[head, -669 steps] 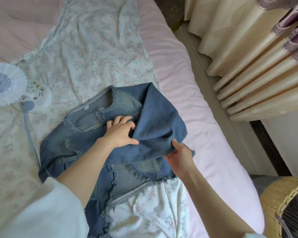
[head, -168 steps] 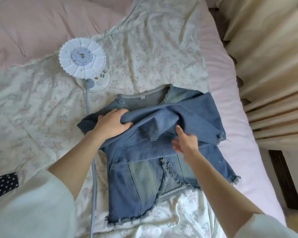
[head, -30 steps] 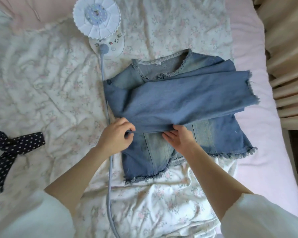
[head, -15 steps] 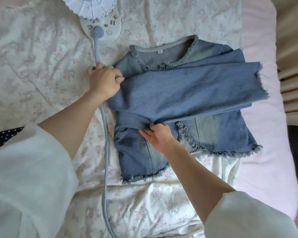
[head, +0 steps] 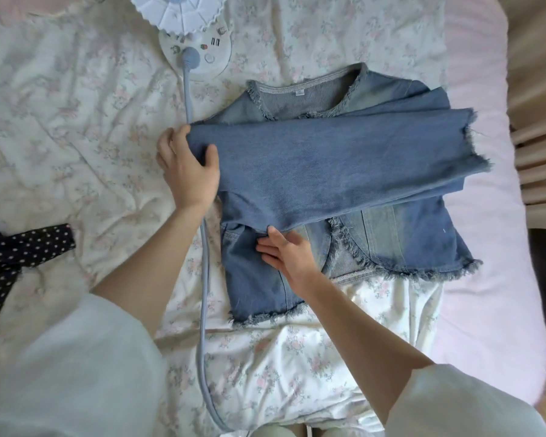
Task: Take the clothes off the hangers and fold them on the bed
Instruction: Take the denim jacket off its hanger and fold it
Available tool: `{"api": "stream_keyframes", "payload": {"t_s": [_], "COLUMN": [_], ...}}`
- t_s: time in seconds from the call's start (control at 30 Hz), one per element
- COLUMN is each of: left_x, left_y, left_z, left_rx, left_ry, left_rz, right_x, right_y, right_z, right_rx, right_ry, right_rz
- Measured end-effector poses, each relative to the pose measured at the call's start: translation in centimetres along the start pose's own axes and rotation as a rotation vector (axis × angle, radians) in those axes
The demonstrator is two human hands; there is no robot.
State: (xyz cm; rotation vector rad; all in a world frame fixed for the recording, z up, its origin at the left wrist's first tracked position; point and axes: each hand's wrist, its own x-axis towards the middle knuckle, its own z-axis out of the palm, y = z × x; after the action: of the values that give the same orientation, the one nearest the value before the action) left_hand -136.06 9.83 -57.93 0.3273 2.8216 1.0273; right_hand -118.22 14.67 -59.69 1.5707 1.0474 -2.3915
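Note:
A blue denim jacket [head: 401, 238] with frayed edges lies front-up on the floral bed cover [head: 76, 121], collar toward the far side. Its left sleeve [head: 344, 165] is folded across the chest, with the frayed cuff pointing right. My left hand [head: 188, 170] grips the folded edge at the jacket's left shoulder, thumb on top of the fabric. At the sleeve's lower edge, my right hand [head: 286, 252] has its fingertips tucked under the fold and its palm lying on the jacket front.
A white desk lamp [head: 196, 36] lies at the top, its grey gooseneck [head: 204, 279] running down along the jacket's left side. A navy polka-dot fabric piece [head: 10, 250] lies at the left edge. Pink sheet [head: 479, 310] and beige curtains [head: 536, 89] are on the right.
My left hand slid down from near the collar to the sleeve's shoulder fold. The right hand stays at the sleeve's lower edge. The camera view shifted slightly.

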Motion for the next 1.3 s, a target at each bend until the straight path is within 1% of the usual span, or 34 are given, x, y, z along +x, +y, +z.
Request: {"api": "stream_keyframes", "payload": {"t_s": [0.03,0.1,0.13,0.17,0.2,0.27,0.33,0.4,0.47,0.53,0.6,0.63,0.67,0.7,0.73,0.77,0.8,0.87,0.9,0.97,1.03,1.1,1.17,1.23,1.3], "left_x": [-1.5,-4.5,-5.6,-6.8,-7.5,-8.4,-7.9,-7.1,-6.7,-7.0,-7.9,-8.2,-8.6,-8.8,-8.9,-9.0,-8.9,-8.9,-9.1,-9.1,-9.3,-9.3,-9.2,-8.7,-8.5], "left_y": [-0.2,-1.1,-1.5,-1.8,-1.8,-2.0,-2.1,-2.4,-3.2,-4.2,-5.2,-5.6,-5.5,-5.6,-5.6,-5.7,-5.7,-6.2,-6.4,-6.1,-5.5,-5.0,-4.2,-3.6,-3.1], "left_z": [-0.1,-0.2,-0.1,-0.3,-0.2,-0.3,-0.4,-0.5,-0.7,-1.1,-1.4,-1.4,-1.4,-1.3,-1.2,-0.9,-0.8,-0.5,-0.3,-0.1,0.1,0.0,-0.4,-0.3,0.2], "left_rx": [-0.046,-0.128,-0.15,-0.163,-0.173,-0.184,-0.157,-0.128,-0.165,-0.275,-0.392,-0.446,-0.485,-0.511,-0.497,-0.468,-0.43,-0.421,-0.442,-0.446,-0.436,-0.485,-0.541,-0.428,-0.249], "left_ry": [0.017,0.005,-0.009,-0.033,-0.067,-0.144,-0.197,-0.254,-0.289,-0.292,-0.274,-0.271,-0.275,-0.266,-0.253,-0.234,-0.217,-0.164,-0.15,-0.138,-0.124,-0.151,-0.261,-0.355,-0.368], "left_rz": [0.009,-0.026,-0.055,-0.091,-0.133,-0.196,-0.206,-0.203,-0.224,-0.311,-0.433,-0.486,-0.513,-0.516,-0.498,-0.479,-0.474,-0.49,-0.501,-0.549,-0.57,-0.571,-0.579,-0.499,-0.431], "right_x": [-0.3,-0.9,-1.3,-2.0,-2.4,-2.8,-2.3,-1.7,-1.5,-1.2,-0.7,-0.2,0.3,1.0,1.4,2.0,2.7,4.3,4.7,5.4,5.3,4.5,3.6,3.1,3.0], "right_y": [0.4,1.7,2.5,3.4,3.9,4.3,3.8,2.6,1.0,-0.6,-1.9,-2.5,-3.3,-4.1,-4.8,-5.5,-6.1,-7.0,-7.4,-8.0,-8.0,-7.3,-5.9,-4.5,-3.8], "right_z": [-0.1,-0.5,-0.8,-1.0,-1.2,-1.7,-2.2,-2.4,-2.3,-2.2,-1.9,-1.5,-1.3,-0.6,0.0,0.5,0.9,1.3,1.2,0.9,0.3,-0.6,-1.7,-3.3,-4.9], "right_rx": [-0.097,-0.452,-0.615,-0.72,-0.771,-0.781,-0.786,-0.851,-0.97,-1.091,-1.185,-1.242,-1.314,-1.405,-1.5,-1.6,-1.69,-1.862,-1.909,-1.923,-1.898,-1.886,-1.891,-1.897,-1.915], "right_ry": [0.017,0.035,0.013,-0.009,-0.014,0.038,0.13,0.205,0.313,0.418,0.479,0.469,0.428,0.343,0.238,0.139,0.071,-0.005,-0.015,-0.006,0.044,0.104,0.151,0.202,0.236], "right_rz": [-0.033,-0.195,-0.273,-0.325,-0.35,-0.375,-0.423,-0.504,-0.663,-0.924,-1.124,-1.176,-1.18,-1.138,-1.045,-0.902,-0.769,-0.581,-0.531,-0.495,-0.539,-0.637,-0.671,-0.632,-0.585]}}
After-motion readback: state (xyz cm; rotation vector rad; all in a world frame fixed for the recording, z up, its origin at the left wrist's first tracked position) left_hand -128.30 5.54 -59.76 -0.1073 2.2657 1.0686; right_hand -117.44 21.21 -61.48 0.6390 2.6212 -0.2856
